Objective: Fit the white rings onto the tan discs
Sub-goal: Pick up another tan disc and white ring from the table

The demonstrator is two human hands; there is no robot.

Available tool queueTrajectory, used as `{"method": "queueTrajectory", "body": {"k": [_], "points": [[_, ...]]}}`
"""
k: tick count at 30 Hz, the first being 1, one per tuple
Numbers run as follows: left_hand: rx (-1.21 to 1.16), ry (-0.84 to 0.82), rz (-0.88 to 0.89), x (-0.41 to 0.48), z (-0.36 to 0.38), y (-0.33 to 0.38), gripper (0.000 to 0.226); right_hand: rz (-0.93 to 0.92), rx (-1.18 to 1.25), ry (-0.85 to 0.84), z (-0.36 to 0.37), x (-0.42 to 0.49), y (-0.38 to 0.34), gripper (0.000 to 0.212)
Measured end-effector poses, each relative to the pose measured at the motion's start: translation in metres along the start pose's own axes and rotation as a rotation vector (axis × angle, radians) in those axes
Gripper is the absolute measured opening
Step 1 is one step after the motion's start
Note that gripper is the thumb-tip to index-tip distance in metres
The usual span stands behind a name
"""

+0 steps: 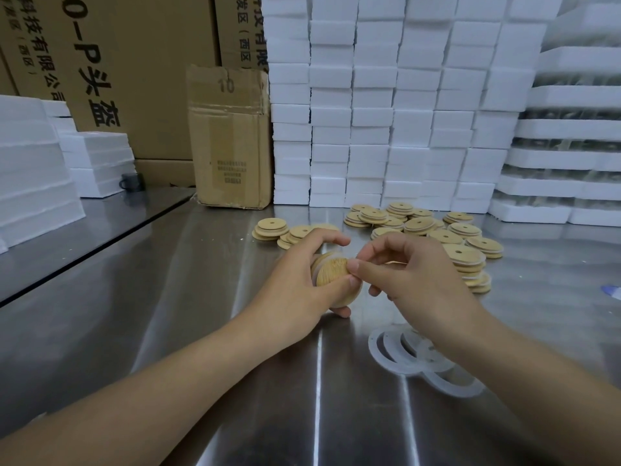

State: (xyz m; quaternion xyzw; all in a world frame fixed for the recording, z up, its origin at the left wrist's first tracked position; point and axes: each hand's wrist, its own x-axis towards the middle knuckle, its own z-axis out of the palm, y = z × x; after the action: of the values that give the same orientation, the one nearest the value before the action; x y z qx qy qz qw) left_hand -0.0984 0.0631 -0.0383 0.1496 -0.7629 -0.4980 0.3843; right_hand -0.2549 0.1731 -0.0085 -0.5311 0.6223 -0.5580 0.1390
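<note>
My left hand (302,280) grips a small stack of tan discs (334,275) on edge above the steel table, thumb across the front disc's face. My right hand (413,277) meets it from the right, thumb and forefinger pinching at the front disc's rim; whether a white ring lies between those fingers I cannot tell. Several translucent white rings (403,354) lie overlapping on the table under my right wrist. A heap of loose tan discs (433,230) with centre holes is spread behind my hands, and a smaller group of tan discs (274,228) lies to the left.
White foam blocks (386,112) are stacked as a wall at the back and foam trays (571,163) at the right. A worn cardboard box (232,142) stands behind the discs, with more foam (37,173) at the left. The steel table (168,297) has a seam on its left.
</note>
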Motion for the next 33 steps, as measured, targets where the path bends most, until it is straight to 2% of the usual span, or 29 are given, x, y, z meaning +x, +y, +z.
{"method": "queueTrajectory", "body": {"k": [5,12,18,21,23,25,29,33], "points": [[-0.013,-0.002,0.005,0.001,0.000,-0.002,0.049,-0.034,-0.060,0.015,0.002,-0.001,-0.001,0.011],[-0.012,0.003,0.009,0.000,0.003,0.001,0.048,-0.054,0.068,-0.050,0.003,-0.002,-0.004,0.010],[0.049,-0.031,0.052,-0.004,0.004,0.007,0.043,-0.170,-0.123,-0.051,0.004,-0.007,-0.006,0.019],[-0.028,-0.009,-0.033,-0.005,0.004,0.012,0.041,-0.226,-0.160,-0.042,0.005,-0.009,-0.007,0.019],[-0.065,0.029,-0.128,-0.004,0.002,0.016,0.027,-0.254,-0.208,-0.035,0.005,-0.009,-0.007,0.022],[-0.058,0.045,-0.208,-0.004,-0.001,0.020,0.008,-0.281,-0.284,-0.067,0.004,-0.010,-0.006,0.032],[-0.055,0.086,-0.258,-0.003,0.000,0.022,0.026,-0.331,-0.410,-0.155,0.004,-0.012,-0.002,0.065],[-0.130,0.049,-0.308,-0.001,0.003,0.026,0.040,-0.397,-0.508,-0.056,-0.001,-0.008,-0.001,0.073]]}}
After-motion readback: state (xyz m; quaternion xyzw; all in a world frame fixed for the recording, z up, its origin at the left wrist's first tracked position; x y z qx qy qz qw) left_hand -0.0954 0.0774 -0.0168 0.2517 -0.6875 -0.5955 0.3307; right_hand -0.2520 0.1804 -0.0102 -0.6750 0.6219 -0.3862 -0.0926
